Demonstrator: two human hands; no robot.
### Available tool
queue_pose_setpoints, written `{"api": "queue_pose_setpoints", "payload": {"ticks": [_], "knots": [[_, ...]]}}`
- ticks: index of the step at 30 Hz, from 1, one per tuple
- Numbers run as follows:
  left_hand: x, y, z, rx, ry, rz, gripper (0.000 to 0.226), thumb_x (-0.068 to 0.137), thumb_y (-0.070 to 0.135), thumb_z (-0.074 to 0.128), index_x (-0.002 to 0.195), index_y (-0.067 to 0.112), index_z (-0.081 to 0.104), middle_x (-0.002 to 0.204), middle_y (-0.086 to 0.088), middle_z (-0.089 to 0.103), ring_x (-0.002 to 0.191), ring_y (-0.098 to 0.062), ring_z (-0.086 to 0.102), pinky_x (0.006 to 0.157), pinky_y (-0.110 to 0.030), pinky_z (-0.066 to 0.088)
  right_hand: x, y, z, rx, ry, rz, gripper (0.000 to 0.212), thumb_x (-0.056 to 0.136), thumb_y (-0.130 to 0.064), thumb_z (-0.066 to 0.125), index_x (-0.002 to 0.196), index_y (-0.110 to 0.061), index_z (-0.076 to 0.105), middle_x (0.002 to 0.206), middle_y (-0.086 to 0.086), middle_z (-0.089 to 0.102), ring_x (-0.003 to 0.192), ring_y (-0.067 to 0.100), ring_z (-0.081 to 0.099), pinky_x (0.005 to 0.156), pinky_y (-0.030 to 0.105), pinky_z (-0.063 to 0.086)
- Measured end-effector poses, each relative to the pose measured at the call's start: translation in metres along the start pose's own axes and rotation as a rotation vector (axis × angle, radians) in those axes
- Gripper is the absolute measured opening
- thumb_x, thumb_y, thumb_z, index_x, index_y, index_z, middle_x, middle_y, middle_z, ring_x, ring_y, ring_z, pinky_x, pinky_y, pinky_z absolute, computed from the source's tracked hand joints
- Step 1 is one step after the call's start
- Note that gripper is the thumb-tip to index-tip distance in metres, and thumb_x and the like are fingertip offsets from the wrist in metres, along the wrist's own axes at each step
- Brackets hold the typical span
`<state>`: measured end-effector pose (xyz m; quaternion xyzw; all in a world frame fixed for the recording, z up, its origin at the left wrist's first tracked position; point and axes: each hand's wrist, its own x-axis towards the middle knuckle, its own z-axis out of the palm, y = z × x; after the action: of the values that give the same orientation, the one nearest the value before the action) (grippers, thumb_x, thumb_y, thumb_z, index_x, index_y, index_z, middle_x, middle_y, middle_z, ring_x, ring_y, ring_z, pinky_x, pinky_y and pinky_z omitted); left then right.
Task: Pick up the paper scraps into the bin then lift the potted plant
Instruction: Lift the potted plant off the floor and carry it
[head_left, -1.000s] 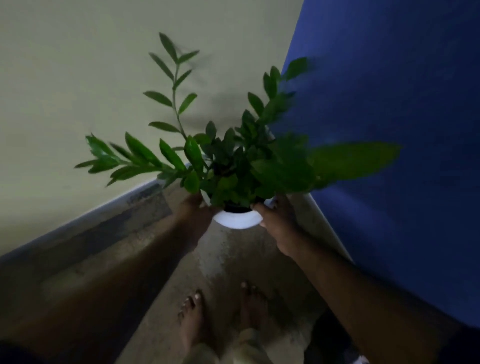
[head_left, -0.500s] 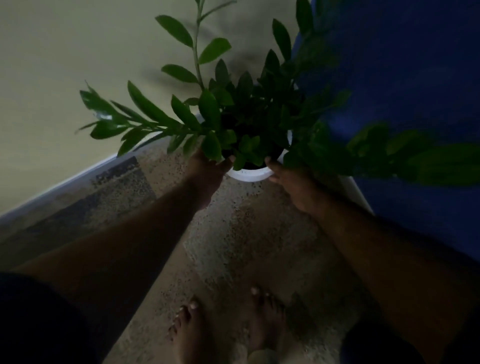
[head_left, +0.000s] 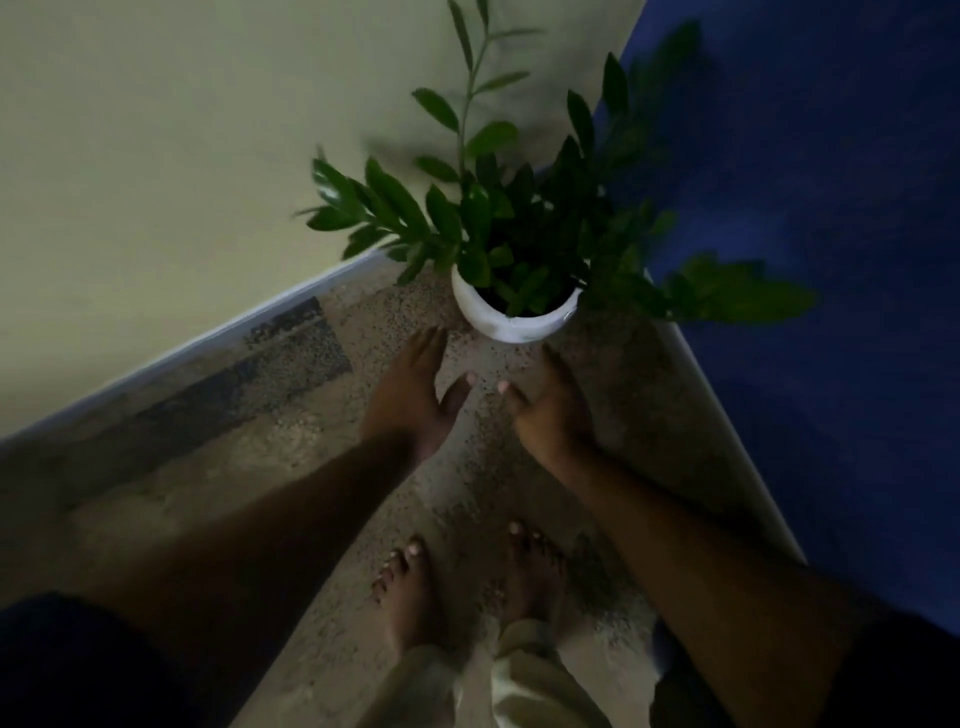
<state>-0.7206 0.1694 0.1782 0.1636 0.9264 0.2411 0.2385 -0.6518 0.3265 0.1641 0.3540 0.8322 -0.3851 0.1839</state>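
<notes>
The potted plant, a leafy green plant in a round white pot (head_left: 511, 325), stands on the speckled floor in the corner between two walls. My left hand (head_left: 415, 397) hovers just short of the pot on its left, fingers spread, holding nothing. My right hand (head_left: 550, 410) is a little short of the pot on its right, also spread and empty. Neither hand touches the pot. No paper scraps or bin are in view.
A pale green wall (head_left: 156, 182) with a light skirting runs along the left, and a blue wall (head_left: 831, 260) closes the right. My bare feet (head_left: 410, 587) stand on the terrazzo floor (head_left: 291, 467) behind the hands. The room is dim.
The pot was held up between both hands, then came down into the corner. Both hands have let go and drawn back toward me.
</notes>
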Motion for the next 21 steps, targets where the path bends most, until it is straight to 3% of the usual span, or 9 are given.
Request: {"api": "queue_pose_setpoints", "payload": {"ticks": [4, 7, 14, 21], "knots": [[-0.044, 0.018, -0.062, 0.210, 0.025, 0.108, 0.076, 0.096, 0.063, 0.032, 0.154, 0.018, 0.014, 0.162, -0.003, 0.016, 0.150, -0.019, 0.005, 0.117, -0.036, 0.010, -0.067, -0.041, -0.037, -0.204, 0.122, -0.259, 0.080, 0.088, -0.054, 0.055, 0.151, -0.014, 0.026, 0.156, 0.014, 0.029, 0.144, 0.030, 0.027, 0.115, 0.043, 0.029], [-0.069, 0.052, -0.120, 0.326, 0.048, 0.169, 0.077, 0.096, 0.064, 0.027, 0.155, 0.017, 0.009, 0.163, -0.004, 0.007, 0.149, -0.018, -0.007, 0.118, -0.035, -0.001, -0.110, -0.084, -0.086, -0.279, 0.228, -0.431, 0.082, 0.088, -0.054, 0.055, 0.150, -0.009, 0.028, 0.156, 0.015, 0.029, 0.145, 0.030, 0.025, 0.116, 0.041, 0.021], [-0.077, 0.167, -0.295, 0.536, 0.273, 0.460, 0.078, 0.095, 0.060, 0.032, 0.153, 0.008, 0.020, 0.162, -0.009, 0.016, 0.151, -0.028, 0.008, 0.122, -0.046, 0.014, -0.175, -0.216, -0.234, -0.376, 0.437, -0.560, 0.085, 0.089, -0.066, 0.028, 0.150, -0.007, 0.025, 0.158, 0.014, 0.026, 0.148, 0.029, 0.019, 0.120, 0.042, 0.015], [-0.068, 0.288, -0.485, 0.625, 0.561, 0.511, 0.082, 0.096, 0.066, 0.024, 0.154, 0.009, 0.013, 0.164, -0.007, 0.009, 0.151, -0.025, 0.003, 0.122, -0.045, 0.012, -0.220, -0.352, -0.393, -0.388, 0.695, -0.689, 0.085, 0.091, -0.066, 0.034, 0.152, -0.010, 0.017, 0.160, 0.011, 0.020, 0.149, 0.025, 0.012, 0.122, 0.042, 0.009]]}}
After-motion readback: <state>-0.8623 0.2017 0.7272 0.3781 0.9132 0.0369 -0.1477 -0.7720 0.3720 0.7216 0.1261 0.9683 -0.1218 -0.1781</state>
